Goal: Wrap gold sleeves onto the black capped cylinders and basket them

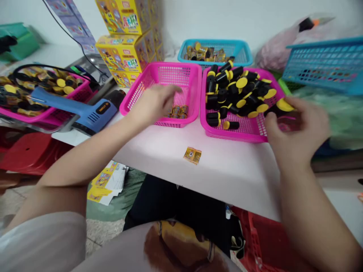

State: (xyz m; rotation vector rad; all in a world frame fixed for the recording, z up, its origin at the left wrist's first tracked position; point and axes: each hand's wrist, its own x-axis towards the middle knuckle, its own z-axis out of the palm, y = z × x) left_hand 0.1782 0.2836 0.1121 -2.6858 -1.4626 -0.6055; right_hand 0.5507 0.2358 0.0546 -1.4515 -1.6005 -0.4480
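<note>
My left hand hangs over the left pink basket, index finger stretched out and apart from the thumb; no item shows in it. Below it lie several small gold-labelled cylinders. At the right edge of the other pink basket, my right hand grips a black cylinder with a yellow cap between thumb and fingers. That basket holds a heap of black cylinders with yellow caps. A flat printed gold label sleeve lies on the white table between my forearms.
A blue heat gun rests on the left, beside a pink basket of labelled cylinders. Yellow boxes are stacked behind. Blue baskets stand at the back and right. Red stools are below the table.
</note>
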